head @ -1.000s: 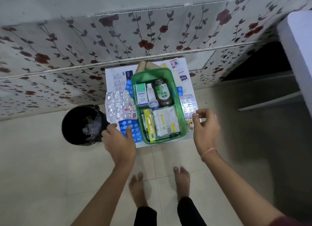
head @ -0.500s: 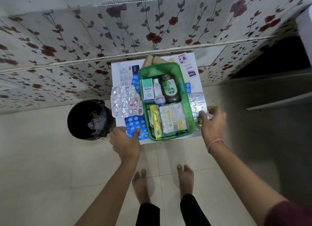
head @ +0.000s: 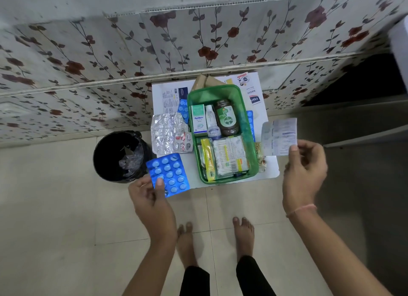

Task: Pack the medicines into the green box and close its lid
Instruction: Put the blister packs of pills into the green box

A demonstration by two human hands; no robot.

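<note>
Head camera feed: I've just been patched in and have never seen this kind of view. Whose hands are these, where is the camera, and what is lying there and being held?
There is no machine here. The single picture comes from a wide-angle camera on a person's head, looking down past their arms to their bare feet on the floor.

The left hand pinches a blue blister strip of tablets. The right hand holds up a pale silver strip with printed text.

Between them, on a white printed board by the flowered wall, sits the open green box. Inside are a white and green carton, a small white bottle, a dark brown bottle, a yellow pack and a pack of cotton buds. A crumpled silver strip lies left of the box, and a black bin stands on the floor further left. No lid is visible.
</note>
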